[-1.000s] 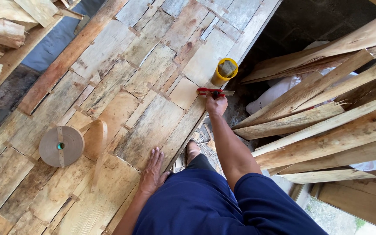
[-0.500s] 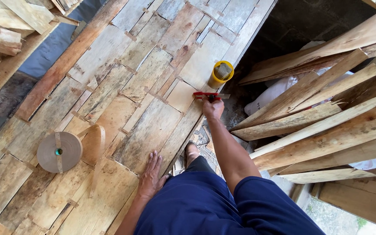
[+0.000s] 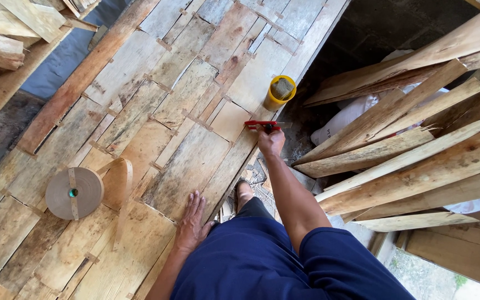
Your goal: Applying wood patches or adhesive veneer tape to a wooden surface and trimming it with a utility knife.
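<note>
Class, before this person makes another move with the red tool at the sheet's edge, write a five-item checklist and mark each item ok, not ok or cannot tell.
1. Right hand grips the red tool: ok.
2. Left hand lies flat on the veneer sheet, away from the tool: ok.
3. Yellow cup stands upright beside the tool, not tipped: ok.
4. Tape roll lies on the sheet, apart from both hands: ok.
5. Tool's tip meets the sheet's edge: cannot tell, the hand covers it.
</note>
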